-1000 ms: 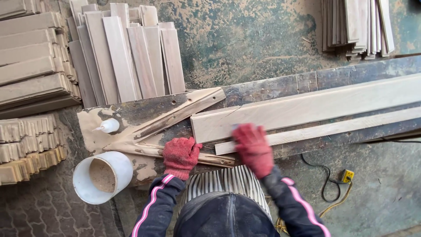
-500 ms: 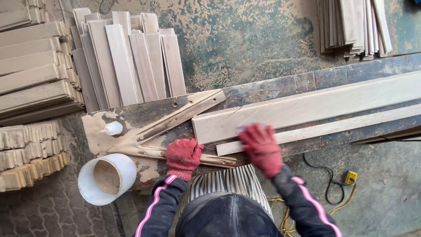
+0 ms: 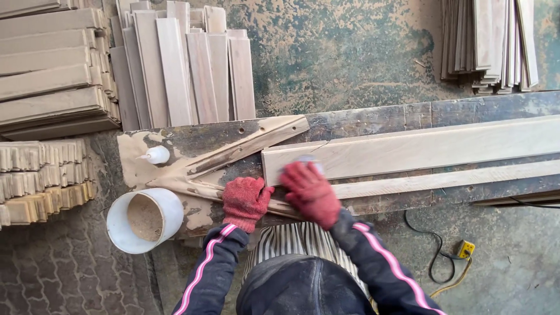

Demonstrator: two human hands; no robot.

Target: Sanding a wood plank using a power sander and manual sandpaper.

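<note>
Wide pale wooden plank [image 3: 420, 149], lying along the dark surface [image 3: 373, 119]: right red-gloved hand [image 3: 309, 192], now shifted to its left end, presses a small pad, grip unclear; left red-gloved hand [image 3: 245, 201] clenched just left; white plastic bucket [image 3: 146, 219] further left

Bare bench [image 3: 373, 119] lies beyond the plank [image 3: 420, 149]; glue bottle [image 3: 156, 155] and bucket [image 3: 146, 219] crowd the left.

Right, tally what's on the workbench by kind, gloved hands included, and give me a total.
Gloved hands: 2, left hand and right hand
Long boards: 2, wide board and narrow strip
White bucket: 1
White squeeze bottle: 1
Total: 6
</note>
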